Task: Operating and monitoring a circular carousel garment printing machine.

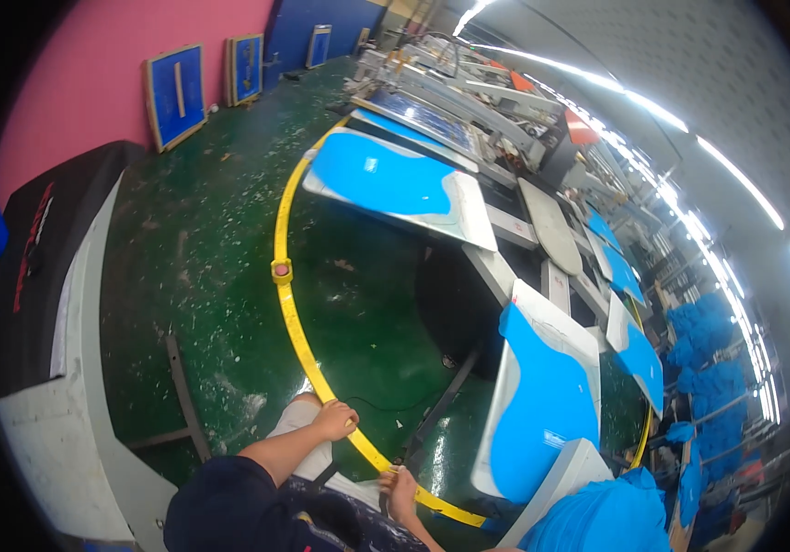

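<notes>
My left hand (334,420) lies across the curved yellow rail (296,324) with its fingers curled over it. Lower and to the right, my right hand (400,495) is closed at the same rail, its fingertips overlapping the yellow band. Just past the right hand is a flat printing pallet (588,354) carrying a bright blue fabric piece (542,409) with a small white print. Farther off, another pallet (467,232) bears a similar blue fabric piece (372,175). A heap of blue fabric (597,517) sits at the lower right, close to my right arm.
A red button box (281,270) is fixed on the rail. Left stands a pale machine with a black cover (45,267). Blue-faced framed screens (176,97) lean on the pink wall. A metal floor bar (179,391) lies left. Blue fabric piles (712,377) stand at right.
</notes>
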